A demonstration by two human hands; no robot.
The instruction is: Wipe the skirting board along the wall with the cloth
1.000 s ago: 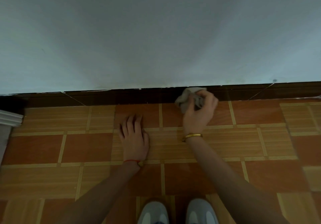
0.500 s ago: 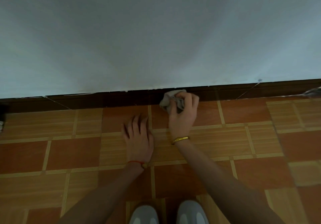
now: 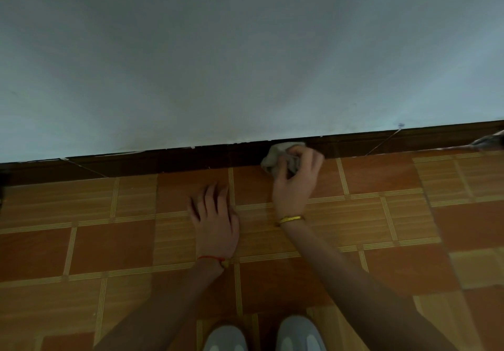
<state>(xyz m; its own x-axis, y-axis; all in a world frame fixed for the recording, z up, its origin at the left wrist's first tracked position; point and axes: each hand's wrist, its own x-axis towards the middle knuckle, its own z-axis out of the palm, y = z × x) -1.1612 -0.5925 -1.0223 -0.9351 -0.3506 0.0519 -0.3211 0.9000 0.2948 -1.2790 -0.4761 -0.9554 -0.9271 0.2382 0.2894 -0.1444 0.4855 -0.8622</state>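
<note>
At the foot of a pale wall [image 3: 245,50], a dark brown skirting board [image 3: 163,160] is seen running left to right above orange patterned floor tiles [image 3: 109,241]. A crumpled grey cloth [image 3: 275,157] is gripped in the curled fingers of the right hand [image 3: 296,184] and pressed against the board near its middle. The left hand [image 3: 215,222] is laid flat on the tiles, fingers straight and together. Wiping is judged to be under way; no difference between wiped and unwiped stretches can be made out, and board extends to both sides.
</note>
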